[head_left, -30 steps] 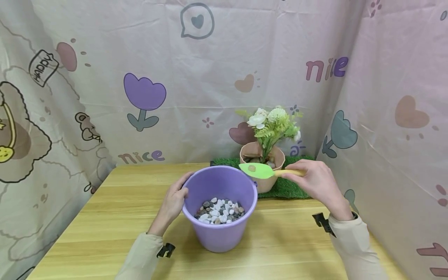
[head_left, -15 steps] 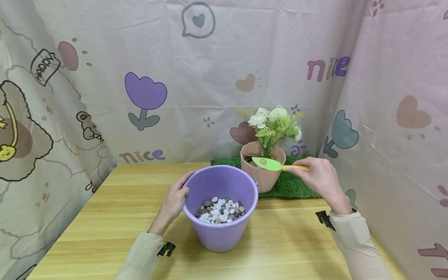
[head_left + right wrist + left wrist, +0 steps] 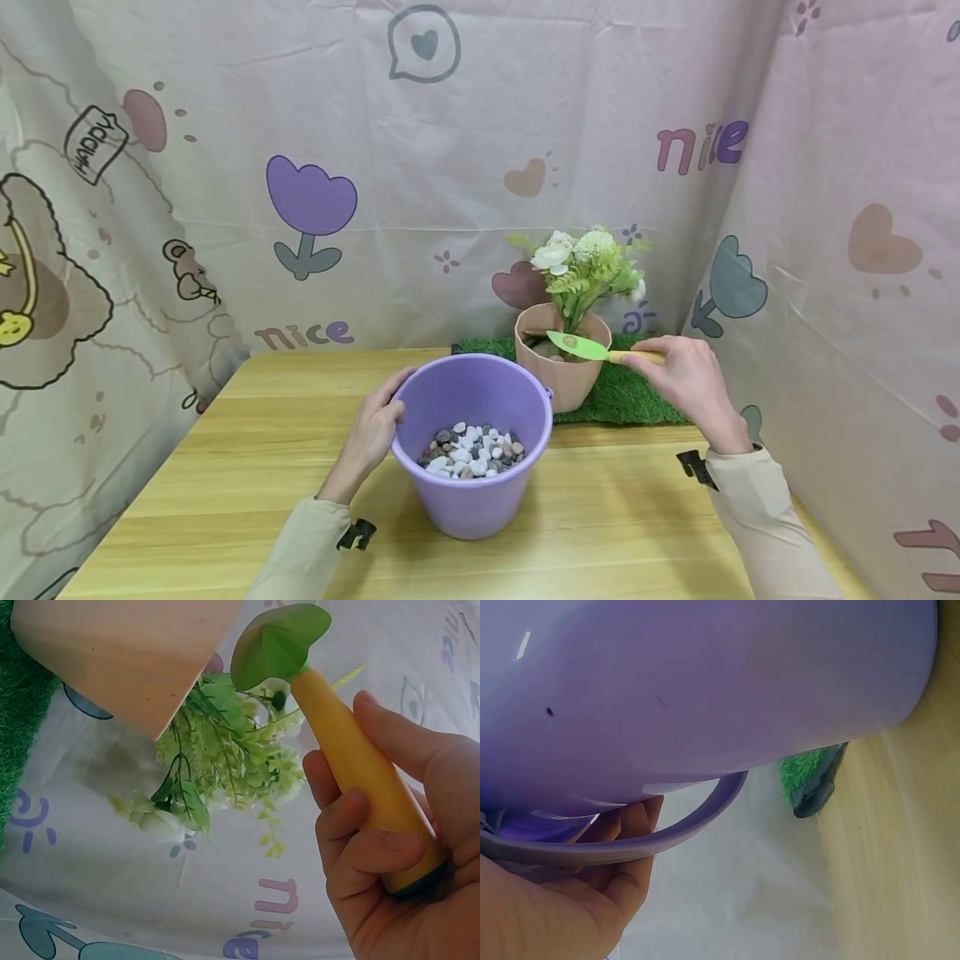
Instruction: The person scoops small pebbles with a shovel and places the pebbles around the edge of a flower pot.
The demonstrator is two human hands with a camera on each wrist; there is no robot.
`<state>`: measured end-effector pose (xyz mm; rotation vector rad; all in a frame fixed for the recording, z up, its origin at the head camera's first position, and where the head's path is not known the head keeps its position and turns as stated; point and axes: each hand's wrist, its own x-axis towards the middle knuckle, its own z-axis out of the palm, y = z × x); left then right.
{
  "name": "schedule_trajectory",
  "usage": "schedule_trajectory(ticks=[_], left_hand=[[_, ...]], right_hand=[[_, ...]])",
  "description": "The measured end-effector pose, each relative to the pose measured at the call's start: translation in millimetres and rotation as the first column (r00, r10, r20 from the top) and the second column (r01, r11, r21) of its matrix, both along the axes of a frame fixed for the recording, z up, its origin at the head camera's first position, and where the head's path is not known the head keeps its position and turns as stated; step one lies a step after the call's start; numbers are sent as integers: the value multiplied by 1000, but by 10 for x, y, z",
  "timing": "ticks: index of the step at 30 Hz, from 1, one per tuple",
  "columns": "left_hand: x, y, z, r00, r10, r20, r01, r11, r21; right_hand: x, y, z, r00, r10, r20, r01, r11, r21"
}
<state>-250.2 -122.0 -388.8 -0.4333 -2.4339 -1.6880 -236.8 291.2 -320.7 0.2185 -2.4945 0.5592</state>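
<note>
My left hand (image 3: 377, 425) grips the left rim of a purple bucket (image 3: 472, 508), fingers outside and thumb over the edge. Inside the bucket lie white, grey and brown pebbles (image 3: 476, 454). In my right hand (image 3: 690, 383) is a small trowel with a green blade (image 3: 588, 347) and a yellow handle (image 3: 360, 772), the fingers wrapped round the handle. One brownish pebble (image 3: 571, 341) rests on the blade. The blade is over the mouth of a pale pink flowerpot (image 3: 558, 383), which holds white flowers (image 3: 577, 250) and some stones, partly hidden by the blade.
Under the flowerpot lies a green artificial grass mat (image 3: 622, 400) at the back right of the wooden table (image 3: 300, 392). A printed curtain (image 3: 427, 167) hangs behind and along both sides, close to the table's edges.
My right hand has carried the trowel and its pebble rightward and slightly up, from beside the bucket's rim to over the flowerpot. The left hand keeps its hold on the bucket.
</note>
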Motion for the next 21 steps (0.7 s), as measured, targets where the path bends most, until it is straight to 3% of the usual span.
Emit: schedule_trajectory(ticks=[12, 21], left_hand=[[-2, -1, 0, 1000, -2, -8, 2, 1000, -3], [1, -1, 1, 1000, -3, -11, 3, 1000, 0]], right_hand=[[-141, 85, -26, 999, -37, 31, 39, 997, -64], [-253, 130, -82, 999, -47, 12, 47, 995, -83]])
